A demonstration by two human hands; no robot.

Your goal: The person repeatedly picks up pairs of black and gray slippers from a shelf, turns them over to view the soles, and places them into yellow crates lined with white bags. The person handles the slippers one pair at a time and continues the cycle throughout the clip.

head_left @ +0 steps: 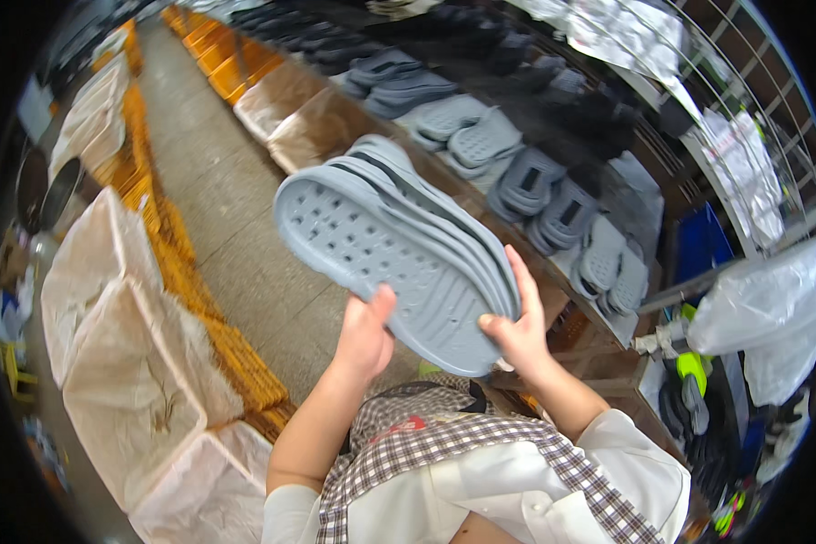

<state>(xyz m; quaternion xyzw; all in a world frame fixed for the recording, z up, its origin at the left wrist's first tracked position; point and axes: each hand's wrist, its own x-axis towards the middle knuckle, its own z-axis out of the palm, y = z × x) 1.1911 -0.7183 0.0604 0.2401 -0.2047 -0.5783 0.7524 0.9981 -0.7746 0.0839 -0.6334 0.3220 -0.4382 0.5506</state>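
Both of my hands hold a stack of grey shoe soles (pixel 385 245) in front of me, above the floor. The top sole shows rows of small holes toward its far end and ridges nearer me. My left hand (pixel 366 334) grips the stack's left edge, with the thumb on the top sole. On the other side, my right hand (pixel 519 317) is closed round the near right end, its thumb pressing the upper face. Fingers beneath the stack are hidden. A narrow dark gap shows between the layered soles.
Along the right runs a bench with grey soles (pixel 485 138) and darker grey ones (pixel 528 181) in pairs. Lined bins (pixel 140 390) and orange crates (pixel 186 272) stand on the left. A wire rack (pixel 766 82) and clear plastic bag (pixel 757 308) are at right.
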